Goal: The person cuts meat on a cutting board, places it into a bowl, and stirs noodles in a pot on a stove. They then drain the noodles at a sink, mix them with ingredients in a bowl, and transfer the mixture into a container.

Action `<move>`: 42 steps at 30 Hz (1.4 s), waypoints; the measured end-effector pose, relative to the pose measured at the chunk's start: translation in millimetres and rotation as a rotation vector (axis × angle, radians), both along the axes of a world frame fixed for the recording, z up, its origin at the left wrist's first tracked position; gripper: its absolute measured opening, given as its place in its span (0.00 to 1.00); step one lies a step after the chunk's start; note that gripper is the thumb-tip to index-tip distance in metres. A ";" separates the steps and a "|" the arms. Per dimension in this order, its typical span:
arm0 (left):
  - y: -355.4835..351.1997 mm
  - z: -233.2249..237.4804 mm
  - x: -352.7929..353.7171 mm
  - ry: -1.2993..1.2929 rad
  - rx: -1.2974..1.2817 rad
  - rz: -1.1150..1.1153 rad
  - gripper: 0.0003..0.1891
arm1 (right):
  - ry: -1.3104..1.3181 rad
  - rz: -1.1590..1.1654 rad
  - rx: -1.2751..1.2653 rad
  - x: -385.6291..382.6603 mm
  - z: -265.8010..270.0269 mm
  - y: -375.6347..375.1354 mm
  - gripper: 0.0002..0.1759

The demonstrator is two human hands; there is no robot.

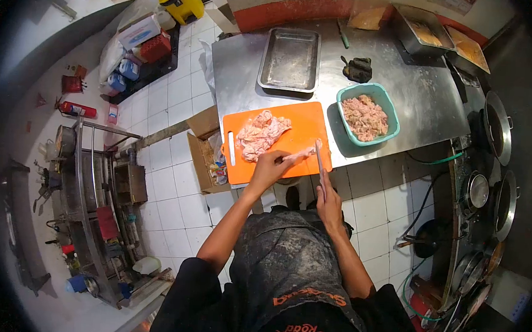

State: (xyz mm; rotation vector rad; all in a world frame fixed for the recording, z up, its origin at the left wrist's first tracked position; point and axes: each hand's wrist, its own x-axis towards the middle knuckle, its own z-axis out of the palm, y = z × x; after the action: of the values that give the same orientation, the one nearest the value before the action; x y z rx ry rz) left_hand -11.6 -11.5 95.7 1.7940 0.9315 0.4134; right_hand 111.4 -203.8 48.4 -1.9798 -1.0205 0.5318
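Observation:
An orange cutting board (312, 114) lies at the table's near edge, with a pile of raw, skin-like meat (262, 135) on its left side. My left hand (268, 172) is closed on one end of a pale strip of raw meat (300, 155) stretched across the board. My right hand (330, 205) grips a knife (321, 162), its blade upright against the strip's far right end. To the right of the board, a turquoise tub (396, 116) holds chopped raw meat (364, 118). My fingertips on the strip are partly hidden.
A shallow metal tray (290, 61) sits behind the board on the steel table (239, 61). A dark cloth-like item (358, 69) lies behind the tub. Metal containers (423, 32) stand at the back right. An open cardboard box (200, 165) is left of the table; pans (505, 205) line the right.

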 end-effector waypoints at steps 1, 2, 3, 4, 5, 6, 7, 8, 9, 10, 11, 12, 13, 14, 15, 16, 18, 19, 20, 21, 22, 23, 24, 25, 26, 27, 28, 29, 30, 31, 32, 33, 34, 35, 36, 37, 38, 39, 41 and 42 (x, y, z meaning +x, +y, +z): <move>-1.3 -8.5 -9.8 0.111 0.016 -0.035 0.14 | -0.019 0.023 0.021 -3.0 -0.7 2.0 0.33; -3.3 -17.2 -19.0 0.222 0.030 -0.070 0.13 | -0.039 0.047 0.041 -4.6 -1.2 3.2 0.33; -5.8 -30.5 -29.2 0.224 0.027 -0.067 0.13 | -0.038 0.050 0.038 -4.7 -3.2 3.4 0.33; -8.8 -41.4 -38.6 0.253 0.157 -0.033 0.12 | -0.039 0.100 -0.044 -4.4 -5.8 4.1 0.34; -12.1 -52.5 -46.4 0.282 0.288 0.002 0.10 | -0.042 0.149 -0.126 -4.2 -8.2 4.5 0.35; -15.9 -52.5 -50.0 0.283 0.286 0.006 0.10 | -0.041 0.153 -0.127 -2.7 -9.4 4.1 0.35; -18.2 -52.5 -52.5 0.284 0.442 0.055 0.09 | -0.035 0.162 -0.242 0.8 -10.2 4.1 0.34; -19.1 -53.0 -53.2 0.283 0.597 0.105 0.07 | -0.032 0.169 -0.358 3.7 -11.0 4.4 0.34; -19.8 -50.2 -49.2 0.281 0.595 0.111 0.07 | -0.036 0.174 -0.360 5.3 -11.8 4.3 0.34; -21.3 -48.5 -41.9 0.249 0.629 0.095 0.07 | -0.104 0.176 -0.270 6.7 -12.5 3.3 0.35; -23.4 -47.2 -33.6 0.219 0.662 0.078 0.07 | -0.168 0.179 -0.181 7.1 -13.4 1.9 0.36; -25.1 -49.6 -22.5 0.218 0.656 0.084 0.07 | -0.171 0.186 -0.185 7.3 -14.1 1.9 0.36; -25.3 -54.4 -9.0 0.125 0.587 0.036 0.07 | -0.185 0.211 -0.191 7.2 -14.7 3.8 0.36; -24.3 -58.1 1.9 0.030 0.520 -0.013 0.07 | -0.199 0.234 -0.195 6.9 -15.3 6.0 0.36; -22.2 -66.6 9.9 0.025 0.519 -0.009 0.07 | -0.205 0.236 -0.196 5.9 -15.6 8.7 0.36; -20.9 -75.2 18.2 0.001 0.519 -0.025 0.07 | -0.251 0.244 -0.271 5.1 -16.2 10.2 0.35; -20.3 -83.7 27.5 -0.029 0.516 -0.038 0.07 | -0.303 0.251 -0.350 10.1 -14.7 8.2 0.35; -19.2 -83.9 29.8 -0.042 0.511 -0.036 0.07 | -0.315 0.291 -0.373 13.9 -13.2 6.9 0.35; -18.5 -84.2 30.6 -0.052 0.505 -0.031 0.07 | -0.325 0.335 -0.396 16.7 -12.0 5.5 0.36; -18.8 -84.2 30.5 -0.052 0.499 -0.023 0.07 | -0.327 0.343 -0.401 19.8 -13.2 1.8 0.36; -19.3 -84.7 30.6 -0.060 0.485 -0.036 0.06 | -0.321 0.363 -0.394 24.1 -14.4 -2.3 0.35; -20.0 -85.1 31.1 -0.069 0.472 -0.046 0.05 | -0.316 0.386 -0.387 27.9 -16.1 -4.8 0.35; -21.0 -87.3 31.8 -0.068 0.465 -0.032 0.05 | -0.320 0.399 -0.392 30.0 -16.3 -4.8 0.35; -21.7 -89.5 32.0 -0.085 0.477 -0.023 0.05 | -0.308 0.402 -0.376 31.0 -17.0 -3.9 0.35; -22.4 -91.5 31.9 -0.102 0.489 -0.013 0.04 | -0.295 0.406 -0.361 31.5 -17.9 -2.8 0.34; -22.3 -91.7 32.0 -0.096 0.484 0.005 0.04 | -0.296 0.425 -0.364 31.4 -21.2 0.5 0.34; -21.8 -92.1 33.7 -0.087 0.488 -0.002 0.05 | -0.294 0.420 -0.332 32.3 -25.5 6.9 0.34; -22.6 -92.1 34.2 -0.077 0.490 -0.005 0.05 | -0.290 0.419 -0.301 33.1 -29.3 12.6 0.34; -21.7 -91.9 34.5 -0.069 0.487 0.021 0.05 | -0.293 0.447 -0.301 34.5 -32.3 20.8 0.34; -20.0 -91.4 35.0 -0.039 0.496 -0.001 0.05 | -0.307 0.441 -0.295 36.0 -35.3 29.8 0.34; -22.3 -90.4 35.1 -0.010 0.503 -0.026 0.05 | -0.320 0.433 -0.292 36.7 -36.3 32.2 0.34; -25.9 -91.3 35.5 -0.007 0.500 -0.006 0.05 | -0.323 0.453 -0.291 37.6 -35.3 31.0 0.34; -27.0 -91.4 36.5 -0.024 0.501 0.015 0.05 | -0.329 0.464 -0.300 39.4 -33.9 32.1 0.35; -27.7 -91.1 36.4 -0.040 0.503 0.036 0.05 | -0.335 0.476 -0.306 40.9 -32.2 33.4 0.37; -28.5 -89.8 34.9 -0.036 0.508 0.052 0.05 | -0.339 0.491 -0.299 41.9 -31.1 30.0 0.37; -29.4 -88.7 34.3 -0.022 0.505 0.050 0.05 | -0.344 0.508 -0.342 43.3 -28.8 22.0 0.38; -30.0 -88.0 35.9 -0.012 0.503 0.052 0.05 | -0.354 0.526 -0.386 46.7 -26.5 15.0 0.40; -30.9 -90.1 37.8 -0.012 0.507 0.073 0.05 | -0.365 0.543 -0.380 50.0 -25.9 8.9 0.40; -33.6 -96.0 36.6 0.009 0.543 0.085 0.05 | -0.343 0.561 -0.359 52.3 -28.8 0.7 0.37; -34.2 -97.3 35.6 0.015 0.546 0.102 0.05 | -0.346 0.578 -0.354 52.8 -30.6 6.3 0.37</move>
State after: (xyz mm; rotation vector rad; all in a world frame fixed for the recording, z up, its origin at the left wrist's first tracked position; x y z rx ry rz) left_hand 24.0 -45.7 -1.6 2.2444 0.9851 0.7778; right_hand 164.2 -197.5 17.8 -2.1155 -1.8481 0.7307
